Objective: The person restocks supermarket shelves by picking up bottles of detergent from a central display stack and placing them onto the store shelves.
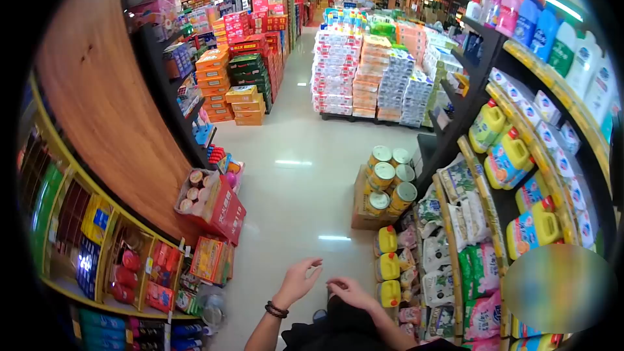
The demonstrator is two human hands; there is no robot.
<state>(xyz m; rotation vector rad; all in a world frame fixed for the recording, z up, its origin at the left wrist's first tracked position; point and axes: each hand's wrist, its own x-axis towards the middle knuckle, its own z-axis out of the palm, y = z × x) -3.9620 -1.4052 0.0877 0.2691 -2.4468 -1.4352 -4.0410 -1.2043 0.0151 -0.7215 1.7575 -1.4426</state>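
Note:
My left hand [300,282] is raised over the aisle floor, a dark beaded bracelet [276,310] on its wrist. Its fingers are stretched out and it holds nothing. Close by on the right is my right hand [351,292], palm down in front of my dark clothing, fingers loosely extended and also without anything in them. A small gap separates the two hands. Nearest to the right hand are yellow jugs [390,265] lined up at the foot of the right-hand shelf. Neither hand touches any goods.
Stacked tins [384,175] stand on a cardboard box [365,217] by the right shelf. At left, a red carton [227,211] juts into the aisle near a wooden pillar [97,91]. Further ahead are stacked paper packs [334,71] and orange boxes [212,82]. Pale tiled floor [286,188] runs between.

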